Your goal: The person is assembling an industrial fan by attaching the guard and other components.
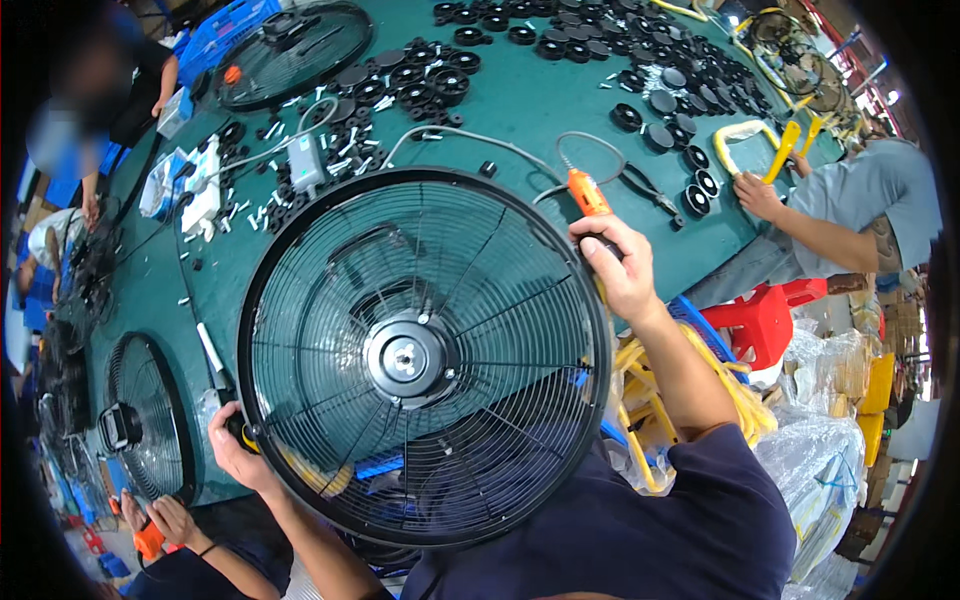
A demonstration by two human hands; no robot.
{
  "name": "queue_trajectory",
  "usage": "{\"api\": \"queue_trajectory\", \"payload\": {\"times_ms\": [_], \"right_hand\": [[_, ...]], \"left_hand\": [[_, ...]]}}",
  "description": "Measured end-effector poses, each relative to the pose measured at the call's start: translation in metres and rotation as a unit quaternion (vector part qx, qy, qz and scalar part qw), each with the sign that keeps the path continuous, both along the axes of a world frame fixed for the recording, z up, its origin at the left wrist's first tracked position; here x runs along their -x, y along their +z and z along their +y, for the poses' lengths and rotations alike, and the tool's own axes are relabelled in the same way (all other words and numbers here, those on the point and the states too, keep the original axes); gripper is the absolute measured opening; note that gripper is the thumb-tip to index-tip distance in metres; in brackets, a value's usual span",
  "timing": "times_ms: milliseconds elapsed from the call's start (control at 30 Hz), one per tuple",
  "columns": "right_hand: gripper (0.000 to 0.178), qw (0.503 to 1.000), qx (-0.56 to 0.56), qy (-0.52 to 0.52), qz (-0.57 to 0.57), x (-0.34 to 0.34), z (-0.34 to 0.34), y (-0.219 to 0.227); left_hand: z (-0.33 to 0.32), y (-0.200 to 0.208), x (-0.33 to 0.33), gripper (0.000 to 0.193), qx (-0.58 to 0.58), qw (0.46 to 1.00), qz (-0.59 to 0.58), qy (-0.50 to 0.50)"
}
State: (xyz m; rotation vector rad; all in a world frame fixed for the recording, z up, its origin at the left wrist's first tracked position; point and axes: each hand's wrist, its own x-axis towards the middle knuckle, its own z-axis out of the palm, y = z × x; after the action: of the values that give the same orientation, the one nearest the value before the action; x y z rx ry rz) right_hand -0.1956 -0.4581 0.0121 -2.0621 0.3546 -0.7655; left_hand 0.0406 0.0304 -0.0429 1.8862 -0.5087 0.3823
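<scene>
A large round black fan with a wire grille and a silver-and-black motor hub is held up in front of me, tilted over the table's near edge. My left hand is closed on its lower left rim, beside a yellow and black part. At the upper right rim my right hand grips the fan by a black knob. Just beyond those fingers is an orange electric screwdriver with a grey cable; whether the hand touches it I cannot tell. A pair of pliers lies to its right.
The green table carries many black round caps, screws and a white power adapter. Other fans stand left and far. Co-workers' hands work at right and left. Yellow frames and a red stool crowd my right side.
</scene>
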Motion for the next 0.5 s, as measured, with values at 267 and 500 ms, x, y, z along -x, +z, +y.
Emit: {"api": "queue_trajectory", "payload": {"times_ms": [267,500], "right_hand": [[0.021,0.997,0.044,-0.002,0.06,0.004,0.007,-0.005],[0.023,1.0,0.009,-0.021,-0.014,-0.003,0.005,-0.007]], "left_hand": [[0.011,0.061,-0.035,0.034,-0.116,0.949,0.291,-0.035],[-0.003,0.002,0.001,0.042,-0.084,0.994,-0.053,0.052]]}}
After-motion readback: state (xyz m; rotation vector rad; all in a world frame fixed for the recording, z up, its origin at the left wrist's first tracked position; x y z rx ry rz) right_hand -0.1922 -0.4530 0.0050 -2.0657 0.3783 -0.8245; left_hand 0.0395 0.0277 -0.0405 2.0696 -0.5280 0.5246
